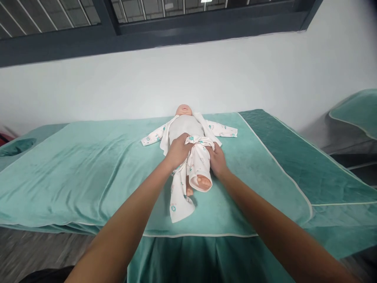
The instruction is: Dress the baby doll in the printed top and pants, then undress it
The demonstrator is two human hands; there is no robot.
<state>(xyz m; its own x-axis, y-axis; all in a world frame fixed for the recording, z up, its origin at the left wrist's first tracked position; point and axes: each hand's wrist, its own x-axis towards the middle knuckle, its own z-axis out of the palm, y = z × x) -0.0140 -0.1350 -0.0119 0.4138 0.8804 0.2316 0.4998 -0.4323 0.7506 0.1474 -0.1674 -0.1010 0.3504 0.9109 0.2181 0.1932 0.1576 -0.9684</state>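
Note:
A baby doll (pixel 184 110) lies on its back on a green-covered bed, its head toward the wall. Its white patterned jacket (pixel 223 129) hangs open at the front, with both sleeves spread sideways over a plain pale torso (pixel 186 126). My left hand (pixel 178 151) and my right hand (pixel 217 158) grip the bunched waist of white patterned baby pants (pixel 199 163), one at each side. One doll foot (pixel 204 181) shows inside a leg opening. The other foot (pixel 189 191) is bare beside the second pant leg, which lies flat on the cover.
The bed has a light green velvet cover (pixel 73 169) with creases on the left and a darker green part (pixel 297 145) on the right. A white wall and a dark window frame (pixel 206 25) stand behind. Another green padded piece (pixel 357 110) is at far right.

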